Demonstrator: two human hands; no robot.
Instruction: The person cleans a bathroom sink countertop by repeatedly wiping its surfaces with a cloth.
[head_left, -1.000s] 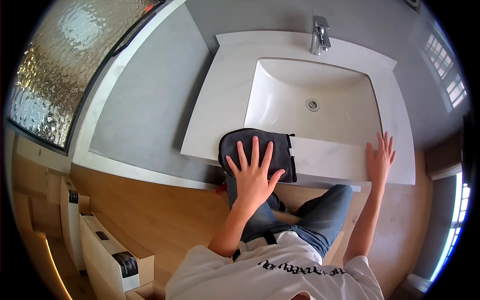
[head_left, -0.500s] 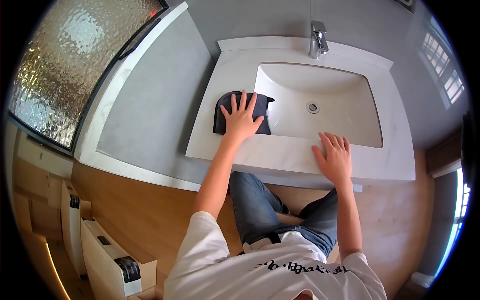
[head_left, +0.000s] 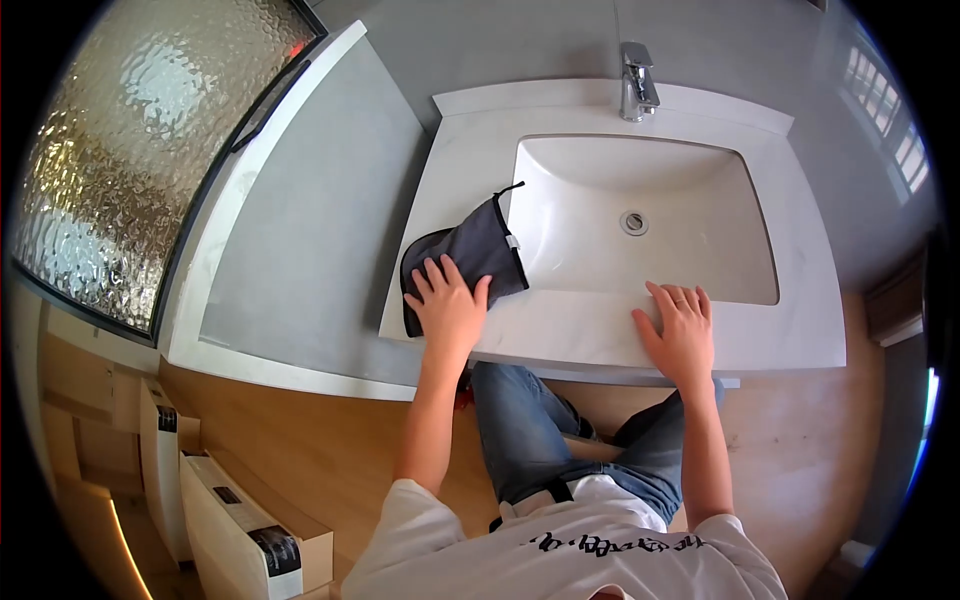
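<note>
Rests spread left hand (head_left: 447, 308) on grey cloth (head_left: 480, 242) near front-left corner of counter (head_left: 585, 338), loosely spread right hand (head_left: 680, 330) at front edge — could drag cloth off by pulling too far.

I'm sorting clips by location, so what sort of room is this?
Most likely a bathroom or washroom: there's a white sunken basin, a shiny metal tap standing behind it, and a textured glass panel off to the left.
</note>
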